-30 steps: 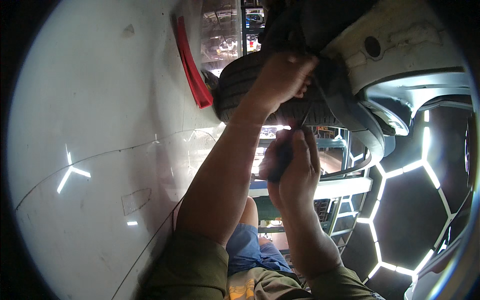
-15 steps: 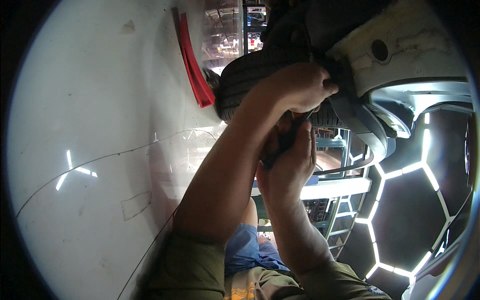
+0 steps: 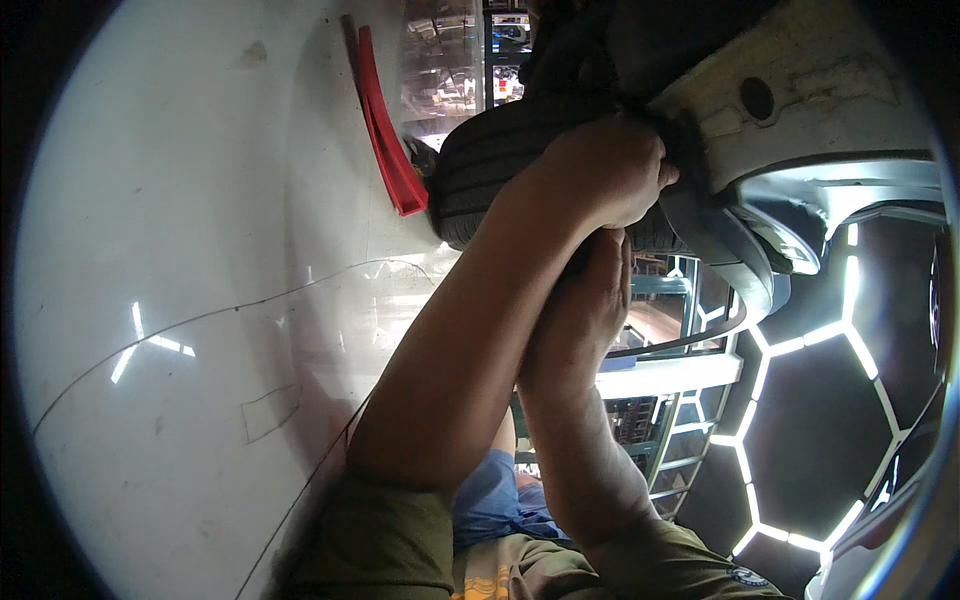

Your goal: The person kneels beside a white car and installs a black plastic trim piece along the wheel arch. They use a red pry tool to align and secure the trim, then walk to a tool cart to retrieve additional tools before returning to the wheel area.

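Observation:
My left hand (image 3: 615, 175) is closed with its fingers curled, up against the inner edge of the black wheel-arch trim (image 3: 700, 205). Its fingertips are mostly turned away, and whatever they pinch is hidden. Just below it, my right hand (image 3: 585, 310) is wrapped round a dark object (image 3: 577, 263), which shows only as a sliver behind my left forearm. Its kind cannot be made out. Both hands are in front of a car tyre (image 3: 475, 170), and my left forearm crosses over my right hand.
A red channel-shaped piece (image 3: 395, 170) lies on the glossy white floor (image 3: 180, 270), left of the tyre. A pale car body panel (image 3: 810, 95) with a round dark hole is at the upper right. Hexagonal ceiling lights (image 3: 790, 345) glow at the right.
My left wrist and forearm have shifted slightly, now covering most of the dark object in my right hand. My right hand has edged up closer beneath the left.

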The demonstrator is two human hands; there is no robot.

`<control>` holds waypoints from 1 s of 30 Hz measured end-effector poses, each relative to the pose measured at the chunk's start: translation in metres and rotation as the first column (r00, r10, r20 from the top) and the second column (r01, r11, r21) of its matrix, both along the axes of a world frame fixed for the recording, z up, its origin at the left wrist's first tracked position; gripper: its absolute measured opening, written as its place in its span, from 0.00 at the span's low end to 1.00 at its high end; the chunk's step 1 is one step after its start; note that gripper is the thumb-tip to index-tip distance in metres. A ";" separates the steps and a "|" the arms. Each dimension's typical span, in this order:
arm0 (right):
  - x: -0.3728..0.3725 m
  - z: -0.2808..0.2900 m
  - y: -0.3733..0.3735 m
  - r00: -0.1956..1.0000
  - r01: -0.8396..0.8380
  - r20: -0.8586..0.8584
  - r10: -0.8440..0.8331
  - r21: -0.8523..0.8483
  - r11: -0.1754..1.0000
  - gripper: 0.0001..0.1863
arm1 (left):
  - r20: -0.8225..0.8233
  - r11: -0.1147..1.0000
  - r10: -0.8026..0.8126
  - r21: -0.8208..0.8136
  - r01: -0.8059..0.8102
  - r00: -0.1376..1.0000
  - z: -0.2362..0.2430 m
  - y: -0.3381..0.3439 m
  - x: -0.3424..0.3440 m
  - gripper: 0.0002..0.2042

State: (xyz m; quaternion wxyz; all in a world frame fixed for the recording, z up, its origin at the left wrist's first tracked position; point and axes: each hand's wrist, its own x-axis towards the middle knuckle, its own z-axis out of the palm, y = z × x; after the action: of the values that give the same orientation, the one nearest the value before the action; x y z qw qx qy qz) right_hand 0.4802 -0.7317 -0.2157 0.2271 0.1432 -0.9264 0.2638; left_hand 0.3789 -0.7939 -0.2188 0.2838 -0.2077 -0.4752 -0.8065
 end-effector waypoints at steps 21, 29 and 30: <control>-0.043 0.058 -0.049 0.860 0.059 -0.243 0.448 0.921 0.386 0.07 | 0.280 0.603 0.265 0.698 -0.386 0.922 -0.018 -0.023 0.102 0.11; -0.021 0.082 -0.041 0.928 -0.263 0.327 0.181 0.228 0.937 0.14 | 0.199 0.527 0.099 0.821 -0.221 0.975 -0.024 -0.065 0.073 0.14; -0.006 0.102 -0.038 0.955 -0.280 0.237 0.178 0.524 0.805 0.15 | 0.204 0.546 0.153 0.798 -0.255 0.967 -0.019 -0.068 0.059 0.13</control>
State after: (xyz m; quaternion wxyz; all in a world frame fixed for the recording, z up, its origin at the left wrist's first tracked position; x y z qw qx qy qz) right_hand 0.4740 -0.7696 -0.1137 0.0597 0.2895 -0.9550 0.0226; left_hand 0.4381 -0.8619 -0.2375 0.4127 0.0487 -0.0842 -0.9056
